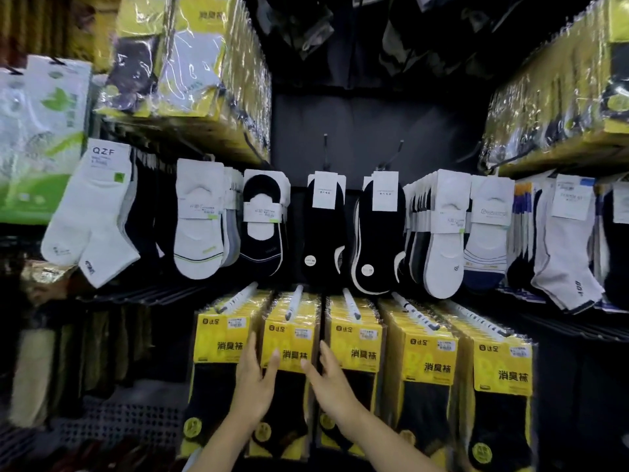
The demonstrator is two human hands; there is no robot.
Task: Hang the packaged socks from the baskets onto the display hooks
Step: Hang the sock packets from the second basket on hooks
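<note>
Head view: sock pack (290,335) between hands (253,381) (332,379)

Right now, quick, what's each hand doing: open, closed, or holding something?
Left hand: open, fingers straight, holding nothing.
Right hand: open, fingers straight, holding nothing.

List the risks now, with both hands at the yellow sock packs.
The left hand and right hand flank the second yellow pack stack. The neighbouring stack hangs close, so shifting one may drag the other askew. The hook above juts forward and could catch a hand. Glossy wrapping might let the front pack slip.
</note>
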